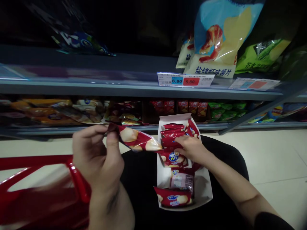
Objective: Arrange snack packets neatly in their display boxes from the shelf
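Head view: the left hand (98,156) pinches a glossy red snack packet (140,139) by one end between thumb and fingers. The right hand's (193,148) slightly parted fingers touch red packets (174,157) inside an open white cardboard box (203,187); whether they grip, I cannot tell. Beneath lies a black-clad lap (137,182).

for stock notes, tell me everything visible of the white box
The white box looks like thin cardboard, open-topped and oblong. It rests on the person's black-clothed lap, long side running away from the body. Red snack packets fill part of it, leaving white interior showing. The right hand reaches in over its right wall.
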The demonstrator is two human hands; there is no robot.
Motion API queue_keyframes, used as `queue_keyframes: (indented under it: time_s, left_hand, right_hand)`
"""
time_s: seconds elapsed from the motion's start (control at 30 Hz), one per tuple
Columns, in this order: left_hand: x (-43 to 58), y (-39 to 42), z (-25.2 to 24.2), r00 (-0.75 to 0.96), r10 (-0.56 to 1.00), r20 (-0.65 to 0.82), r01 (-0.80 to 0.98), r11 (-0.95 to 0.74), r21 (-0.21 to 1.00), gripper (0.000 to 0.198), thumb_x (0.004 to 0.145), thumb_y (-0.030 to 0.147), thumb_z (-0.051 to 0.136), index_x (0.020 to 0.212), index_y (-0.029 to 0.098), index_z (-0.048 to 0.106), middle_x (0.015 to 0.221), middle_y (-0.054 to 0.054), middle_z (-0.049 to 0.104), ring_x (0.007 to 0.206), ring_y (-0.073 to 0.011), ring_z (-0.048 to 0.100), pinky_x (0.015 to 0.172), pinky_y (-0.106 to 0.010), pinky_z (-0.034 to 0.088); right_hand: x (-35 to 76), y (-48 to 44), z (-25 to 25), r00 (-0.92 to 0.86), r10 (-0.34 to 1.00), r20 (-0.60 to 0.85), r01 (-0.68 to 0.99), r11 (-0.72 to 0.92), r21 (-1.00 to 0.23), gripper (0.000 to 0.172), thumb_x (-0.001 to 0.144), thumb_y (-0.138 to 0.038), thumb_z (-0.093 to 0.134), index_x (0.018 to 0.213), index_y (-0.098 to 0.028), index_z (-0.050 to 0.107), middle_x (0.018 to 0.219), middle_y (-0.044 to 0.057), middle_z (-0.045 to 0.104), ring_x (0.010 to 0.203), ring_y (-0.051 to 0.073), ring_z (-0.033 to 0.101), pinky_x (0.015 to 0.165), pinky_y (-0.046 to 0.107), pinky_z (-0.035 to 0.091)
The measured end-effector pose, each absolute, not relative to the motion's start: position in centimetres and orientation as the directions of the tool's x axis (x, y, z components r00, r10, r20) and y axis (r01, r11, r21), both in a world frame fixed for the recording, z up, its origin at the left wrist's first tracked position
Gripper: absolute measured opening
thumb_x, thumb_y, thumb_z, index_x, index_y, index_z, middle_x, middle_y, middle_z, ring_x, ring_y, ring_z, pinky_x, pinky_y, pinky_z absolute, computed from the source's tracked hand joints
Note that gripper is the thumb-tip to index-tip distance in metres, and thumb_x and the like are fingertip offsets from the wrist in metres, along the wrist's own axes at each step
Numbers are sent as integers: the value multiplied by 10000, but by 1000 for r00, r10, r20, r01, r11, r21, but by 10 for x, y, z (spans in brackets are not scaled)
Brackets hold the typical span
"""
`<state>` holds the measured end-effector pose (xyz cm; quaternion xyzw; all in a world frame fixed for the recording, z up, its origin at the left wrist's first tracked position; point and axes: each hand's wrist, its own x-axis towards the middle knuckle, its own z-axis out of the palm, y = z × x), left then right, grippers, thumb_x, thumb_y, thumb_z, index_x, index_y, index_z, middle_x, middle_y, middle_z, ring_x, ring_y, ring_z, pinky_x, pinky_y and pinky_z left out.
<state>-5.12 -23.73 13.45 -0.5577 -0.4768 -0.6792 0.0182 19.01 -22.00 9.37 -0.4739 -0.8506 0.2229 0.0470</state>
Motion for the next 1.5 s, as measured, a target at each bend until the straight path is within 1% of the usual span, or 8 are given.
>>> queue_keyframes:
  time_s: [0.23, 0.67, 0.87, 1.0, 1.13, 1.23, 1.3, 1.5]
  left_hand:
    - [-53, -239, 135, -369, 486, 792, 567, -557, 607, 235, 761, 16, 619, 970, 124, 620, 872, -2, 588, 828, -81, 606, 767, -202, 470]
    - [-49, -239, 127, -381, 531, 757, 578, -501, 643, 187, 774, 92, 648, 953, 141, 625, 853, -14, 601, 788, -128, 615, 736, -267, 491]
    - [-44, -240, 128, -323, 578, 749, 566, -516, 643, 196, 775, 68, 663, 950, 156, 655, 856, -11, 635, 806, -118, 619, 760, -254, 480]
    - [-40, -244, 130, -235, 655, 718, 638, -453, 622, 174, 813, 102, 657, 968, 180, 673, 883, -5, 681, 815, -116, 636, 778, -242, 493]
    - [-33, -246, 126, -267, 733, 625, 635, -354, 687, 115, 842, 218, 649, 954, 199, 670, 871, -1, 682, 760, -123, 636, 718, -243, 512]
    - [-25, -244, 119, -320, 815, 483, 443, -322, 837, 158, 842, 290, 653, 963, 188, 647, 895, -22, 679, 800, -141, 658, 720, -244, 526]
    - [-18, -242, 115, -312, 869, 384, 318, -286, 904, 183, 834, 298, 665, 968, 178, 635, 919, -38, 685, 841, -151, 672, 751, -244, 535]
    - [-2, -242, 114, -304, 915, 266, 190, -216, 958, 196, 820, 295, 682, 970, 177, 638, 913, -45, 698, 844, -157, 684, 748, -242, 555]
  right_hand:
    - [195, -240, 102, -608, 783, 130, 755, 621, -211, 501, 829, -219, 691, 1307, -194, 542, 1361, 133, 537, 1237, 302, 454, 978, 461, 415]
    - [195, -231, 82, -812, 583, -19, 517, 704, -487, 686, 800, -361, 728, 1401, -160, 467, 1549, 146, 337, 1432, 291, 269, 1147, 472, 289]
    - [185, -232, 74, -770, 628, -111, 601, 657, -456, 613, 811, -247, 720, 1376, -142, 508, 1435, 173, 495, 1292, 296, 476, 1061, 469, 386]
    - [183, -232, 75, -753, 652, -93, 606, 631, -484, 617, 820, -272, 720, 1380, -141, 498, 1331, 181, 584, 1288, 301, 483, 1043, 477, 402]
    - [195, -234, 87, -659, 743, 120, 477, 535, -697, 749, 789, -419, 737, 1430, -186, 428, 1437, 170, 491, 1372, 294, 403, 1105, 493, 363]
    - [205, -236, 95, -477, 858, 193, 296, 363, -883, 785, 737, -459, 770, 1412, -226, 443, 1371, 124, 567, 1229, 261, 563, 1028, 442, 466]
    - [208, -238, 98, -418, 897, 144, 181, 237, -954, 537, 776, -465, 730, 1227, -201, 604, 1109, 76, 707, 941, 203, 693, 815, 344, 573]
    - [209, -239, 100, -343, 922, 181, 267, 280, -922, 219, 803, -366, 715, 778, -148, 705, 633, 1, 669, 506, 92, 558, 485, 206, 451]
